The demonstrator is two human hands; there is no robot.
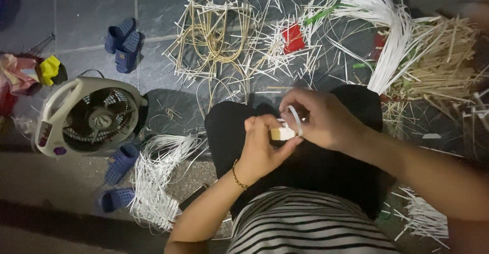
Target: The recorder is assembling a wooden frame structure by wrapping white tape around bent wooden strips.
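Left hand pinches small woven piece over lap, dead centre. Right hand bends white strip onto it. Piece tiny, probably just begun; strip bundles at 7 and 1 o'clock unused.

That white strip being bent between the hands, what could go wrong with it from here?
1. The white strip curves tightly between the right hand and left hand; bent harder, it might kink or snap.
2. The small pale piece is pinched only at the fingertips, so it could slip into the dark lap.
3. Loose strips lie close to the floor fan, and one could possibly catch in its grille.
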